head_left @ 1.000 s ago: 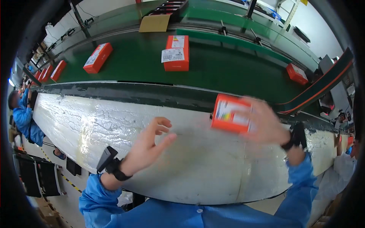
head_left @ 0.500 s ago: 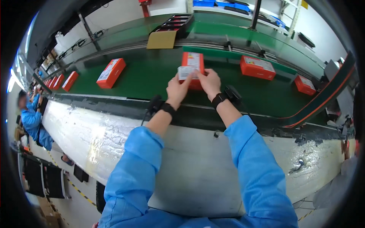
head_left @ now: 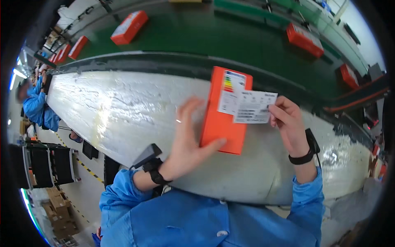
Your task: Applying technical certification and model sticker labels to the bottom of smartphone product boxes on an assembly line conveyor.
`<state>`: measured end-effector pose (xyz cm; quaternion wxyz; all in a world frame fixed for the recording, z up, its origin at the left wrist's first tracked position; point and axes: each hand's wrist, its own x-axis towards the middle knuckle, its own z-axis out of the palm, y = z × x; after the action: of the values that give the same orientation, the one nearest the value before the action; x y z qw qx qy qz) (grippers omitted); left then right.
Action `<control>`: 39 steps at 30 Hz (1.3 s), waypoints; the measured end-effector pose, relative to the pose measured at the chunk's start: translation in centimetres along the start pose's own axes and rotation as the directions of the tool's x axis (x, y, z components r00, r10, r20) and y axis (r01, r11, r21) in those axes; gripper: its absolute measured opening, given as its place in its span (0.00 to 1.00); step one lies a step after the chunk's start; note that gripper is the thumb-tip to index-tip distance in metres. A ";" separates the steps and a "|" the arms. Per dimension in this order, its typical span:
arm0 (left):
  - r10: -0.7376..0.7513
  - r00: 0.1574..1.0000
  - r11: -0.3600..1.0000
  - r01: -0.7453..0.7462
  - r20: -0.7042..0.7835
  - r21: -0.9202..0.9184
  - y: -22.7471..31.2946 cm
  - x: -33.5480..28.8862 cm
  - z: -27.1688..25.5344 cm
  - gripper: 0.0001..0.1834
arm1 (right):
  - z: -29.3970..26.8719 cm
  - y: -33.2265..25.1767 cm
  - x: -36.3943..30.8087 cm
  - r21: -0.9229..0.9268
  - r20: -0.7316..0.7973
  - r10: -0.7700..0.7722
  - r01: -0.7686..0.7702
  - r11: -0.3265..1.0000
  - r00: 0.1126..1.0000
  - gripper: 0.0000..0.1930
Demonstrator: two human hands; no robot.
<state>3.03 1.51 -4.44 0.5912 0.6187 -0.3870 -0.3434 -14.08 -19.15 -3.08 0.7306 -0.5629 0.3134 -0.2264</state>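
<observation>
An orange-red box [head_left: 220, 133] lies on the pale, film-covered work surface [head_left: 140, 111] in front of me. A white label with a coloured energy scale [head_left: 227, 99] sits on its upper face. My right hand [head_left: 291, 127] pinches the right edge of a white printed label [head_left: 255, 109], which overlaps the box and part of the energy label. Whether that label is stuck down I cannot tell. My left hand [head_left: 187, 142] is at the box's left side, slightly blurred, with its fingers spread and its thumb over the lower part of the box. Both wrists wear black straps with small black devices.
Beyond the work surface runs a green conveyor belt [head_left: 193, 39]. On it are orange-red boxes at left [head_left: 129, 28], at right [head_left: 305, 40] and at far right [head_left: 349, 76], with several more far left. A person in blue [head_left: 36, 109] sits at far left.
The box has come off the conveyor toward me onto the work surface. My left hand has opened away from the white label, while my right hand holds its right edge. The view has tilted downward.
</observation>
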 end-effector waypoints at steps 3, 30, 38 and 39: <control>0.451 0.889 0.684 -0.290 -0.076 0.669 2.3 1.1 -0.7 0.39 | 1.6 -0.2 -1.6 -0.080 0.157 0.016 -0.003 0.997 0.987 0.06; -0.120 0.985 0.913 0.158 0.123 -0.376 3.7 -0.6 1.1 0.15 | 3.3 -0.1 -4.0 -0.014 0.391 0.092 -0.094 0.996 0.916 0.09; -0.208 0.978 0.897 0.180 -0.027 -0.405 2.2 -4.6 -1.5 0.05 | 6.0 -0.2 -5.0 -0.272 0.355 -0.128 0.234 0.933 0.926 0.02; -0.063 0.983 0.954 0.009 -0.172 -0.300 0.1 -7.1 -3.4 0.06 | 5.0 0.1 -5.3 -0.296 0.362 -0.181 0.297 0.908 0.915 0.03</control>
<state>2.70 9.34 -4.40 0.7038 0.5578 -0.2646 -0.3514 -14.26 -12.10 -1.22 0.6285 -0.7460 0.1507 -0.1607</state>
